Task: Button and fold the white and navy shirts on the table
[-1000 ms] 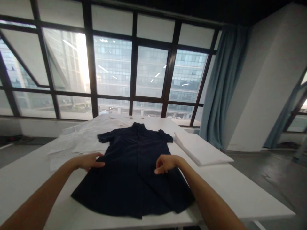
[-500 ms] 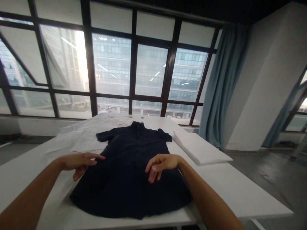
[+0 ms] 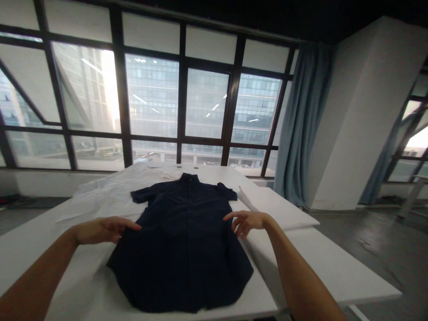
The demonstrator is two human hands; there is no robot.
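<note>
both hands out over the table, one head view only. left hand (image 3: 102,229) lies palm down, fingers loosely extended, fingertips at the left edge of the dark navy shirt (image 3: 183,249); it grips nothing, though whether the tips touch cloth or table cannot be told. right hand (image 3: 247,220) is spread open, fingers fanned and slightly bent, at the shirt's right edge; holds nothing, contact with the cloth unclear.

shirt lies flat between the two hands, front up, short sleeves spread, collar on the far side from the hands, hem toward the person, a button placket running down the middle. no label, brand or writing readable on it.

beyond the left hand, pale white garments (image 3: 110,196) lie spread in a loose heap, partly under the shirt's left sleeve. beyond the right hand, just beside the shirt's right sleeve, a folded white stack (image 3: 277,207). all rest on a white table (image 3: 331,272).

past the table: a wall of dark-framed windows (image 3: 182,98), and to the right of them a blue-grey curtain (image 3: 301,120).
</note>
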